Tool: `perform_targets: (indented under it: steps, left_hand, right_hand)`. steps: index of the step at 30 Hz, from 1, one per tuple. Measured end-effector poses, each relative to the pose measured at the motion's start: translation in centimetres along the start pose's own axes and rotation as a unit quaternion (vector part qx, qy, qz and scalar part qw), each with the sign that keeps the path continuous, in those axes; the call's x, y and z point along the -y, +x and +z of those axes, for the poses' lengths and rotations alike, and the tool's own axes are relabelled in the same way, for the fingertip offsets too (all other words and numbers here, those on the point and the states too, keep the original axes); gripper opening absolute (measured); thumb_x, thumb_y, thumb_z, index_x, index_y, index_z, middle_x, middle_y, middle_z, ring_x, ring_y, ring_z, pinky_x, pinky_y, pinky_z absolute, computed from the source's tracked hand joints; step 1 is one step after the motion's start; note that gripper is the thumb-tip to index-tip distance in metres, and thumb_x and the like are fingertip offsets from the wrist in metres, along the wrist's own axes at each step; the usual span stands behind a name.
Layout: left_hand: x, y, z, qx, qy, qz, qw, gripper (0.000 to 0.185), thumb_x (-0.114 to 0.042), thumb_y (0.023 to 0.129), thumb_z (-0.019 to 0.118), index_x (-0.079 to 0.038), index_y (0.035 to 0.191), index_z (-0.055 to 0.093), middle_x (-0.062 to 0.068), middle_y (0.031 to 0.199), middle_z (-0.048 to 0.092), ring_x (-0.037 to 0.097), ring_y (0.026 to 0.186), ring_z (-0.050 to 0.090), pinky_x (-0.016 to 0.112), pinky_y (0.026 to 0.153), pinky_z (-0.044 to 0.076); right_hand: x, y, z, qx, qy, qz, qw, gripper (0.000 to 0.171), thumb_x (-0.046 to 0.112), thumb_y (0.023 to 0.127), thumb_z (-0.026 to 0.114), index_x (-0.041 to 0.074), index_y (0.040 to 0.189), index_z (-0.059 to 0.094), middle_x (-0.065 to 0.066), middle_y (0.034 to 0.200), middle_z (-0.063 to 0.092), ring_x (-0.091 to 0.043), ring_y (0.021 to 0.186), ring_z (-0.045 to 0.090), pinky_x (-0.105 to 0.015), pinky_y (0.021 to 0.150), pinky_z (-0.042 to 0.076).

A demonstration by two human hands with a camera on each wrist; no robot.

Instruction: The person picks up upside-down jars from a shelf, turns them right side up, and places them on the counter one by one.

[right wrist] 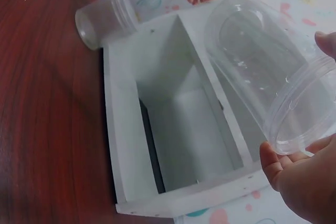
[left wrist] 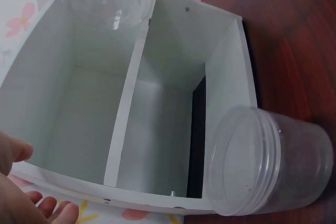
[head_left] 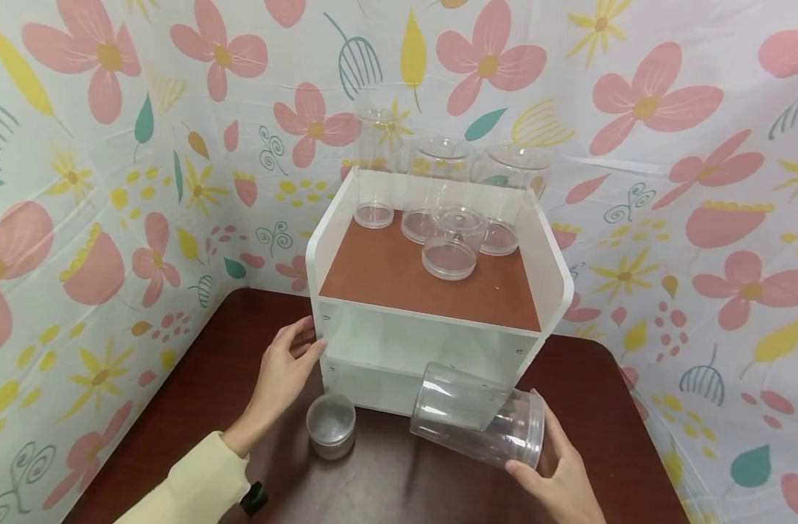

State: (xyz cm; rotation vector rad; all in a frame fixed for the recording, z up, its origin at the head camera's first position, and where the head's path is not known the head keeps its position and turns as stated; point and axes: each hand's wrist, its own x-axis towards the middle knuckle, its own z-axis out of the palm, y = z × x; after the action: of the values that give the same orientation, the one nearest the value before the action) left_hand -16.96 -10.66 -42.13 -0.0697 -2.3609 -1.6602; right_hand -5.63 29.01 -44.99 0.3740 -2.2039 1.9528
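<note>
Hands: right [head_left: 563, 473] grips tilted clear jar [head_left: 477, 424]; left [head_left: 284, 375], fingers straight, touches white shelf [head_left: 346, 327] edge.

— What colour is the shelf unit [head_left: 550, 276]?
— White walls, with a reddish-brown top board [head_left: 425, 280].
— And the table [head_left: 196, 378]?
— Dark red-brown, with a wood grain.
— The jars?
— All clear: the large jar [head_left: 477, 426], the small jar [head_left: 331, 426] and the jars on top [head_left: 451, 211].
— The backdrop [head_left: 668, 182]?
— White cloth printed with pink flowers, yellow blossoms and teal leaves.
— The sleeve [head_left: 189, 487]?
— Pale cream-yellow.
</note>
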Motion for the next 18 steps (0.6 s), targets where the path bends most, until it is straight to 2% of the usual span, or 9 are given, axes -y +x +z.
perform_targets:
  steps: [3,6,10,12,14,18]
  left_hand:
    - [0.0,0.4,0.2,0.003,0.002,-0.002,1.0000,0.054,-0.014,0.098,0.072,0.003,0.146,0.053,0.020,0.138,0.056,0.035,0.125,0.061,0.042,0.103,0.051]
    - [0.1,0.8,0.4,0.007,0.001,-0.004,1.0000,0.055,-0.015,0.098,0.072,0.004,0.146,0.053,0.022,0.140,0.054,0.037,0.126,0.060,0.042,0.103,0.050]
    - [0.2,1.3,0.6,0.004,-0.002,-0.002,1.0000,0.054,-0.014,0.098,0.072,0.004,0.145,0.054,0.022,0.140,0.055,0.037,0.124,0.062,0.041,0.101,0.052]
    - [0.2,1.6,0.8,0.000,0.001,0.002,1.0000,0.051,-0.015,0.098,0.072,0.003,0.143,0.057,0.022,0.139,0.056,0.036,0.123,0.063,0.040,0.099,0.053]
    - [0.2,1.7,0.8,-0.006,0.010,0.007,0.9999,0.048,-0.016,0.098,0.072,0.001,0.141,0.060,0.020,0.138,0.059,0.033,0.122,0.064,0.040,0.098,0.054]
    - [0.2,2.0,1.0,-0.019,0.045,0.018,0.9987,0.046,-0.021,0.097,0.073,-0.004,0.140,0.064,0.017,0.136,0.064,0.030,0.122,0.063,0.048,0.099,0.054]
  right_hand:
    - [0.3,-0.1,-0.6,-0.007,-0.068,0.004,0.998,0.100,-0.015,0.080,0.074,0.011,0.164,0.027,0.011,0.142,0.055,-0.003,0.115,0.060,-0.020,0.088,0.055]
    - [0.5,-0.3,-1.1,-0.015,-0.148,0.007,0.989,0.102,-0.007,0.077,0.080,0.015,0.163,0.030,0.020,0.143,0.052,0.003,0.119,0.054,-0.012,0.091,0.048]
    - [0.7,-0.3,-1.6,-0.002,-0.158,-0.017,0.987,0.103,-0.010,0.076,0.080,0.011,0.163,0.030,0.014,0.143,0.053,-0.002,0.118,0.056,-0.011,0.091,0.047]
    - [0.8,-0.3,-1.8,0.007,-0.151,-0.032,0.988,0.103,-0.014,0.076,0.079,0.009,0.163,0.029,0.008,0.139,0.055,-0.006,0.113,0.059,-0.013,0.090,0.048]
    - [1.0,-0.3,-1.9,0.007,-0.167,-0.042,0.985,0.104,-0.013,0.075,0.080,0.010,0.163,0.030,0.006,0.135,0.055,-0.007,0.107,0.059,-0.011,0.089,0.047]
    - [1.3,-0.2,-2.3,0.003,-0.203,-0.062,0.977,0.108,-0.012,0.071,0.085,0.009,0.162,0.032,0.006,0.132,0.052,-0.005,0.105,0.055,-0.009,0.090,0.042]
